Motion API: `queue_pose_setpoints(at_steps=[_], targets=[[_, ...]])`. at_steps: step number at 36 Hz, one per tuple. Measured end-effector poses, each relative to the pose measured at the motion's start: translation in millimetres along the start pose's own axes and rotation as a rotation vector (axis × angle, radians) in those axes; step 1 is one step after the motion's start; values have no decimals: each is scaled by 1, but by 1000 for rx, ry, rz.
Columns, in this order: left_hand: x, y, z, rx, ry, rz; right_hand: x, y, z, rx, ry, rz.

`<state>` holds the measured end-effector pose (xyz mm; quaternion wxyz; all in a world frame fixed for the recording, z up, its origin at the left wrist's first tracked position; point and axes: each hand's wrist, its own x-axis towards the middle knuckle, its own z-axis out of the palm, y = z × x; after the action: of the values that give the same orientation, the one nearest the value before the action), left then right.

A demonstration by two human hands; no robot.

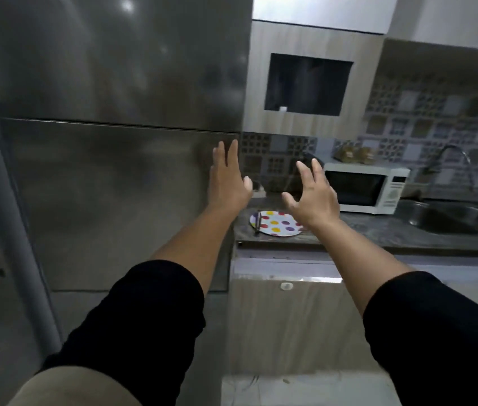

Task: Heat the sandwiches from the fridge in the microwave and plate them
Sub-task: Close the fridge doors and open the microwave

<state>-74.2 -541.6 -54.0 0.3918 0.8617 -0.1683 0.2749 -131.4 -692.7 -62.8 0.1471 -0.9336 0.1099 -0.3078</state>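
Head view: the fridge (108, 118) fills the left half of the picture, both its steel doors shut, the seam between upper and lower door running level just above the hands. The sandwiches are not to be seen; by the task they should lie inside, behind those doors, so they are ahead and to the left of both hands.

The left hand (227, 183) is open, fingers straight and together, pointing up, and it lies at the lower door's right edge, close under the seam (whether the fingertips touch the steel or only hover before it cannot be told through the blur). The right hand (312, 197) is also open and empty, fingers spread and a little curled, and it hangs in front of the tiled wall to the right of the fridge, apart from the door.

So the left hand is the nearer one to the door edge, and that edge runs upright, top to bottom. My judgement is that the opening pull belongs to the left hand at that edge, the door swinging out toward the person; no handle can be made out.

To the right, on the desk (378, 230), a spotted plate (279, 225) lies flat just below the right hand, a dark utensil resting across its left rim. Further right the white microwave (366, 187) stands with its door closed, and beyond it the sink (449, 218).
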Motion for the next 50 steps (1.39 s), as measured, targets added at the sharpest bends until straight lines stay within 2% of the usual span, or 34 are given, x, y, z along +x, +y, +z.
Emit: queue_pose_setpoints(at_steps=[4, 11, 21, 37, 42, 50], targets=[[-7, 45, 48, 19, -61, 38, 5, 62, -22, 16, 10, 96], [3, 91, 114, 43, -189, 5, 19, 147, -42, 41, -5, 171], [54, 115, 206, 73, -323, 34, 67, 231, -17, 63, -29, 244], [225, 126, 395, 69, -459, 140, 256, 348, 36, -80, 17, 294], [252, 132, 455, 77, -531, 161, 294, 390, 62, -107, -32, 329], [303, 140, 554, 137, -562, 131, 376, 471, 108, -128, -108, 322]])
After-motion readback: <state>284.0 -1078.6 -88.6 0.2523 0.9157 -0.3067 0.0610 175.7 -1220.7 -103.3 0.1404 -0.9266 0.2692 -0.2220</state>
